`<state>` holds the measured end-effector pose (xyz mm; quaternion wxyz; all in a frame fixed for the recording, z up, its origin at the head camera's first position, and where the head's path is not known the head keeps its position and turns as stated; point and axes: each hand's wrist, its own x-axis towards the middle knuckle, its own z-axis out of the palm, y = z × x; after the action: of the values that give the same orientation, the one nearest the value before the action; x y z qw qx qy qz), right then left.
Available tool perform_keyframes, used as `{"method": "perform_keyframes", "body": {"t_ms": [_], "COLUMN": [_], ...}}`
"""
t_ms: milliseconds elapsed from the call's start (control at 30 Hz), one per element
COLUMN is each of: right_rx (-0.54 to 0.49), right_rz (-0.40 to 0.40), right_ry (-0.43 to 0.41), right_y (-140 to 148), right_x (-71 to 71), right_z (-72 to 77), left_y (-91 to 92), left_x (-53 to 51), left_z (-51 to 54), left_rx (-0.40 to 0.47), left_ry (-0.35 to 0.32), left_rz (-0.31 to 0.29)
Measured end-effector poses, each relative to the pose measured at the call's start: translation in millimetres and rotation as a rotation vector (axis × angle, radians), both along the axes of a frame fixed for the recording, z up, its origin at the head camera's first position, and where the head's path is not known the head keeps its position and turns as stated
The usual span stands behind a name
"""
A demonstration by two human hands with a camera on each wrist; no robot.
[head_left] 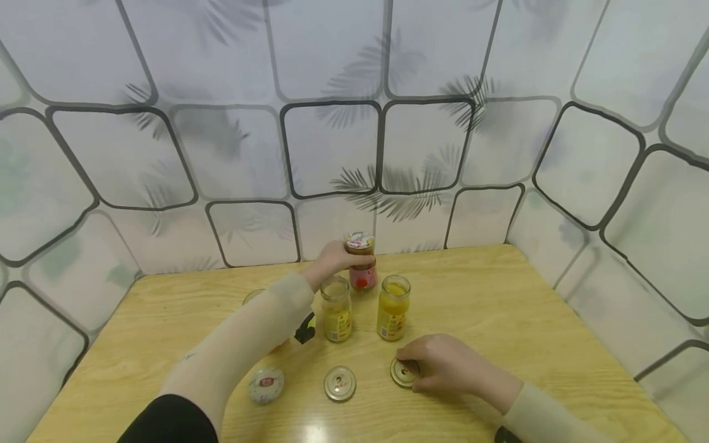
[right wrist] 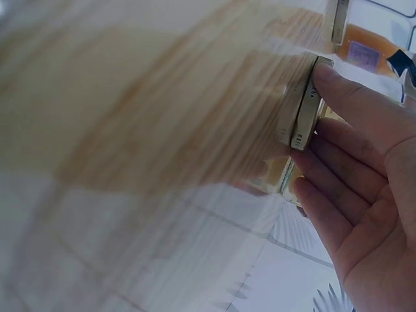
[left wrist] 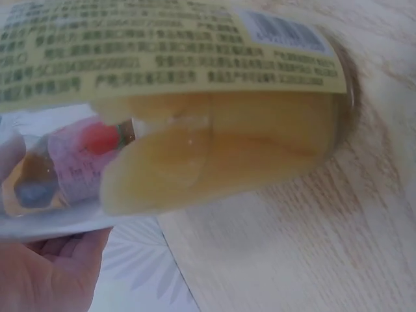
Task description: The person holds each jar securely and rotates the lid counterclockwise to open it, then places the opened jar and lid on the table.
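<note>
My left hand [head_left: 333, 259] grips a glass jar with a pink strawberry label [head_left: 362, 278] and a patterned lid, near the back of the table. In the left wrist view a yellow-labelled jar [left wrist: 260, 130] fills the foreground, and the pink-labelled jar [left wrist: 81, 153] shows behind it. My right hand [head_left: 451, 366] pinches a gold jar lid [head_left: 403, 374] by its edge, at the tabletop. The right wrist view shows thumb and fingers on the rim of that lid [right wrist: 308, 107]. Two lidless yellow-labelled jars, one on the left [head_left: 336, 317] and one on the right [head_left: 394, 314], stand between my hands.
A second gold lid [head_left: 340, 383] and a white patterned lid [head_left: 266, 386] lie on the wooden table [head_left: 487, 295]. Another jar's rim [head_left: 253, 296] shows past my left forearm, which hides most of it. Patterned wall covering [head_left: 332, 147] rises behind the table.
</note>
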<state>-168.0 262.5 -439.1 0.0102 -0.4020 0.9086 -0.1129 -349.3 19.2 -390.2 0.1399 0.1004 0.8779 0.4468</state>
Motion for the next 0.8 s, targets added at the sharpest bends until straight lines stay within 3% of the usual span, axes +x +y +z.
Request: {"method": "perform_keyframes", "body": {"t_ms": [200, 367, 800], "right_rx": [0.005, 0.001, 0.006], "right_rz": [0.005, 0.016, 0.008], "right_ry": [0.002, 0.015, 0.008], "right_y": [-0.4, 0.1, 0.4], "right_x": [0.3, 0.6, 0.9], "right_z": [0.7, -0.4, 0.6], "left_y": [-2.1, -5.1, -3.9], "left_x": [-0.2, 4.4, 7.6], "left_z": [5.4, 18.2, 50.4], "left_rx": [0.041, 0.122, 0.240], "left_ry": [0.093, 0.178, 0.213], "left_rz": [0.024, 0.027, 0.123]}}
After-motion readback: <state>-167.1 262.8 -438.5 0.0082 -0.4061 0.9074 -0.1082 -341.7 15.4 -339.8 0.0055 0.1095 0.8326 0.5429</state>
